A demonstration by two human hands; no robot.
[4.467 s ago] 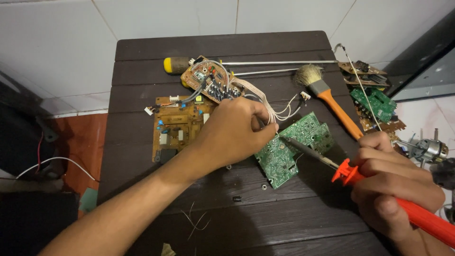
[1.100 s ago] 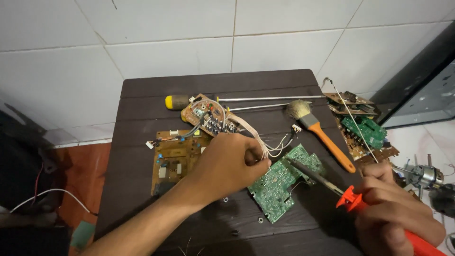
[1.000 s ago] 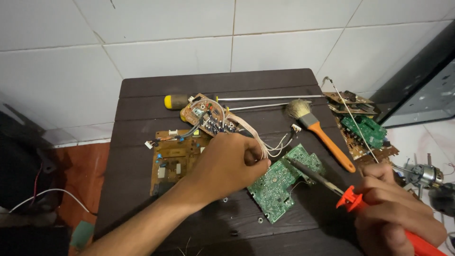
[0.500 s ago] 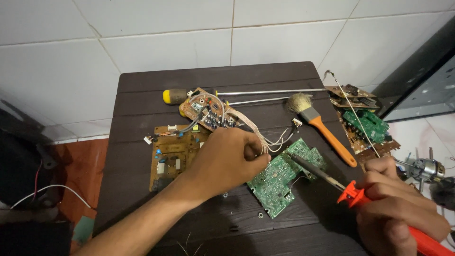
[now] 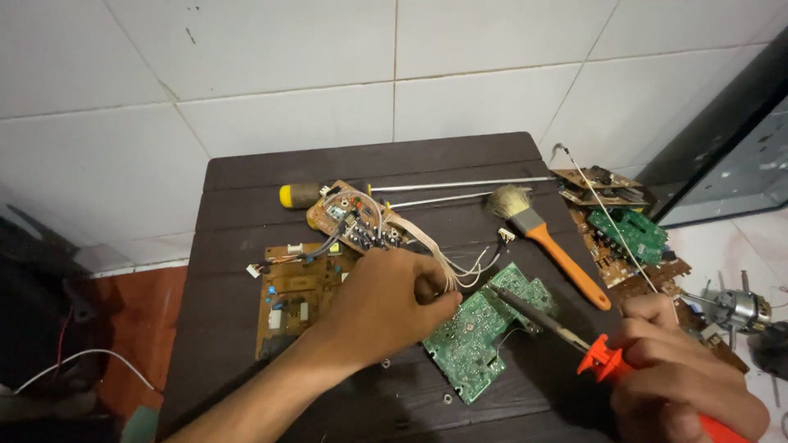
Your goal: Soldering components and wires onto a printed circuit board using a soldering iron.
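Observation:
My left hand [image 5: 386,305] rests on the dark wooden table [image 5: 238,246], fingers curled against the near edge of a green circuit board [image 5: 484,332], pinching something small I cannot make out. My right hand [image 5: 681,385] grips the orange handle of a soldering iron [image 5: 574,344], whose dark metal tip lies over the green board's upper right part. A bundle of thin white wires [image 5: 447,262] runs from a round brown board [image 5: 353,223] past my left fingers. A brown rectangular board [image 5: 295,299] lies left of my left hand.
A yellow-handled screwdriver [image 5: 394,190] lies along the table's far side. An orange-handled brush [image 5: 550,242] lies right of centre. More boards [image 5: 628,234] pile off the table's right edge, with a small motor [image 5: 739,308] beyond. Small screws [image 5: 447,399] lie near the front.
The view has tilted down slightly, so the table sits lower in the picture. My left hand stays at the green board's edge and the iron's tip remains over the board.

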